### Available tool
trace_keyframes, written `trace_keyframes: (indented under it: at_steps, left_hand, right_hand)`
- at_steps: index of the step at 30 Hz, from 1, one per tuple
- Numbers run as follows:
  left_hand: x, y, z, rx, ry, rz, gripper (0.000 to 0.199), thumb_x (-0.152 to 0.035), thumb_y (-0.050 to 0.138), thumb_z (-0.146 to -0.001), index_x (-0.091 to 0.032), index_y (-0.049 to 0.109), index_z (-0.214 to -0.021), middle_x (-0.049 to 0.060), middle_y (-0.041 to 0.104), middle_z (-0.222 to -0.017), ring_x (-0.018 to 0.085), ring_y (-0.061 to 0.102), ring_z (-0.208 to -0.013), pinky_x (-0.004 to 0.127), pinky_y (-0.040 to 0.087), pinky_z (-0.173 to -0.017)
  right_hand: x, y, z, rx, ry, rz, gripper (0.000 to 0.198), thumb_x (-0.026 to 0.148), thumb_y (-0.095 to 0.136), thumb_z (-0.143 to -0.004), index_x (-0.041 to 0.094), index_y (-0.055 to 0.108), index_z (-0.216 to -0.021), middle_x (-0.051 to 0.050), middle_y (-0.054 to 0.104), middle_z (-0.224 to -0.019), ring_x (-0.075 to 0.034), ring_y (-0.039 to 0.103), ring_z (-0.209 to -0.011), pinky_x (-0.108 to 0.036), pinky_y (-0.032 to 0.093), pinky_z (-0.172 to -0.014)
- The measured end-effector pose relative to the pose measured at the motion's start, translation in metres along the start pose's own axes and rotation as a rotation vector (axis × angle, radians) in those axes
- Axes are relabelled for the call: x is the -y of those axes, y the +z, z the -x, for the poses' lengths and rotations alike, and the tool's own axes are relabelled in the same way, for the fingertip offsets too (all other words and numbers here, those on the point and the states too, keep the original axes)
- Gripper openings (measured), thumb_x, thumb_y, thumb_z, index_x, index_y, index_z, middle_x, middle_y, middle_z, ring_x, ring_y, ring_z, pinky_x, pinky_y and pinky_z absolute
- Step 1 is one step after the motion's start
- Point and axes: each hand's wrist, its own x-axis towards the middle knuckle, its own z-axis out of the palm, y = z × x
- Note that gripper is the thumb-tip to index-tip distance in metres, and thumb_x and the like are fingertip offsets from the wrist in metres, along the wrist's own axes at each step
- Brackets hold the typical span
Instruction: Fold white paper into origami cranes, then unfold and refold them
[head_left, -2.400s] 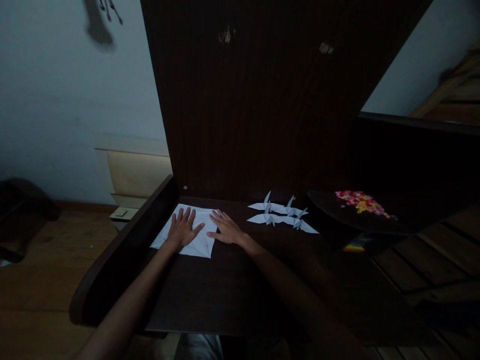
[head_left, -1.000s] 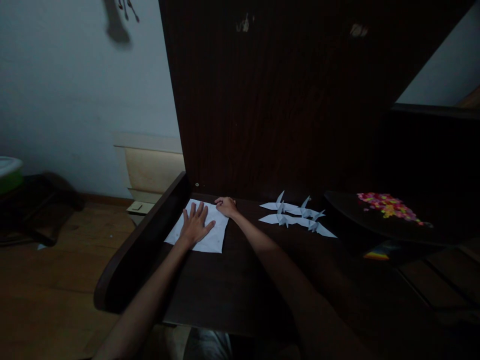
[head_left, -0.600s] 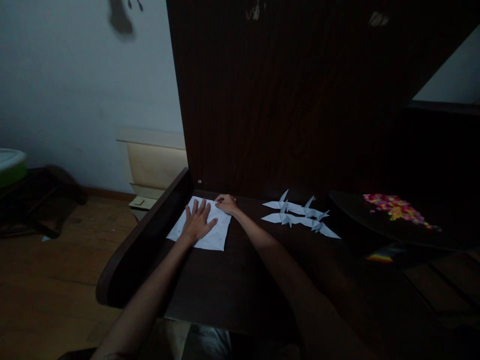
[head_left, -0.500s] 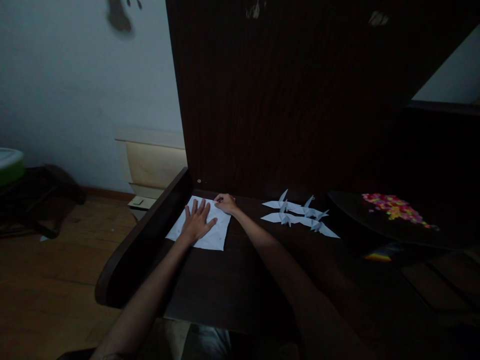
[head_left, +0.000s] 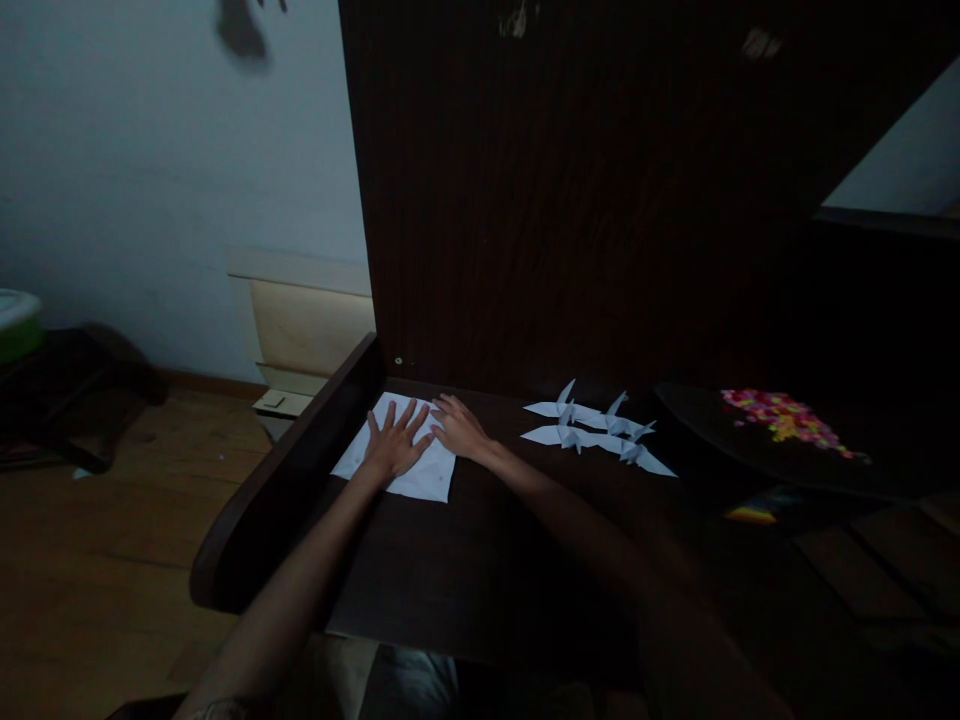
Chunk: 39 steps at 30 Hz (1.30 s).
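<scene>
A white sheet of paper lies flat on the dark wooden desk, near its left side panel. My left hand rests on the sheet with its fingers spread. On the sheet's right edge lies my right hand, its fingers stretched out over the upper right corner, which is partly hidden. Close to the right of the hands stand several folded white paper cranes in two rows, wings toward one another.
The desk has a raised panel on its left and a tall dark back board. At the right, small pink and yellow pieces lie on a dark surface. A green tub stands at far left.
My right hand has opened from a pinch at the sheet's upper right corner and moved slightly toward me, now lying flatter on the paper. My left hand stays put.
</scene>
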Motion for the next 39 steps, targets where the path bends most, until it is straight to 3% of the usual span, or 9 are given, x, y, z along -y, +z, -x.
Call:
trace_keyframes:
  at_steps: [5,8,12,16,19,21,23,29,39]
  left_hand:
    - [0.000,-0.001,-0.002,0.040,-0.005,-0.010,0.070,-0.067,0.022,-0.088,-0.032,0.023,-0.148,0.002,0.019,-0.157,0.042,0.007,-0.143,0.075,0.003,-0.103]
    - [0.000,-0.001,-0.003,0.042,0.000,-0.028,0.077,-0.071,0.028,-0.084,-0.030,0.023,-0.149,0.005,0.020,-0.157,0.043,0.005,-0.143,0.076,0.004,-0.101]
    - [0.002,-0.002,-0.002,0.050,0.022,-0.039,0.082,-0.073,0.033,-0.080,-0.028,0.025,-0.149,0.007,0.020,-0.157,0.044,0.005,-0.142,0.076,0.007,-0.101]
    - [0.000,-0.007,0.006,-0.064,0.079,-0.035,0.073,-0.065,0.039,-0.083,-0.023,0.040,-0.142,0.010,0.034,-0.151,0.040,0.021,-0.140,0.068,0.014,-0.106]
    - [-0.004,-0.010,0.015,-0.205,0.103,-0.033,0.050,-0.050,0.039,-0.088,-0.018,0.064,-0.118,0.013,0.056,-0.133,0.033,0.041,-0.130,0.053,0.025,-0.110]
    - [-0.006,-0.009,0.021,-0.230,0.073,-0.034,0.045,-0.042,0.036,-0.091,-0.018,0.067,-0.113,0.013,0.060,-0.127,0.031,0.047,-0.125,0.048,0.032,-0.106]
    - [-0.005,-0.008,0.027,-0.197,0.039,-0.048,0.048,-0.041,0.034,-0.092,-0.018,0.060,-0.124,0.012,0.055,-0.135,0.031,0.044,-0.129,0.050,0.032,-0.106]
    - [0.007,-0.005,0.040,-0.005,0.046,-0.067,0.073,-0.061,0.028,-0.090,-0.017,0.028,-0.148,0.008,0.024,-0.155,0.032,0.016,-0.144,0.058,0.014,-0.113]
    - [0.012,-0.009,0.042,0.099,0.092,-0.060,0.098,-0.081,0.044,-0.069,-0.031,0.017,-0.150,0.007,0.009,-0.158,0.044,0.004,-0.143,0.075,0.003,-0.103]
  right_hand:
    - [-0.012,-0.002,0.039,0.135,0.052,0.060,0.065,0.050,0.040,-0.092,0.007,0.038,-0.142,-0.017,0.029,-0.152,-0.029,0.017,-0.144,-0.046,0.013,-0.118]
    - [-0.018,-0.010,0.051,0.224,0.072,0.046,0.086,0.066,0.040,-0.085,0.008,0.028,-0.147,-0.016,0.019,-0.155,-0.030,0.008,-0.145,-0.046,0.009,-0.118]
    - [-0.021,-0.017,0.052,0.251,0.090,0.037,0.101,0.074,0.048,-0.075,0.012,0.020,-0.149,-0.014,0.015,-0.156,-0.029,0.008,-0.146,-0.046,0.005,-0.118]
    - [-0.020,-0.019,0.048,0.252,0.119,0.047,0.114,0.078,0.054,-0.066,0.009,0.017,-0.150,-0.016,0.012,-0.156,-0.029,0.006,-0.146,-0.047,0.002,-0.118]
    - [-0.019,-0.020,0.047,0.268,0.126,0.045,0.120,0.079,0.056,-0.063,0.008,0.016,-0.150,-0.017,0.010,-0.157,-0.030,0.005,-0.146,-0.048,0.001,-0.118]
    - [-0.020,-0.020,0.047,0.268,0.132,0.045,0.119,0.080,0.055,-0.063,0.009,0.016,-0.150,-0.017,0.010,-0.157,-0.030,0.004,-0.146,-0.048,0.001,-0.117]
    - [-0.021,-0.019,0.048,0.268,0.133,0.045,0.119,0.080,0.054,-0.063,0.009,0.015,-0.150,-0.016,0.009,-0.157,-0.030,0.003,-0.146,-0.048,0.000,-0.117]
    - [-0.023,-0.017,0.048,0.248,0.122,0.030,0.117,0.079,0.055,-0.064,0.011,0.015,-0.150,-0.015,0.010,-0.157,-0.030,0.004,-0.146,-0.048,0.000,-0.117]
    - [-0.022,-0.018,0.049,0.251,0.132,0.031,0.115,0.078,0.054,-0.066,0.013,0.013,-0.151,-0.013,0.008,-0.158,-0.028,0.003,-0.146,-0.046,-0.002,-0.117]
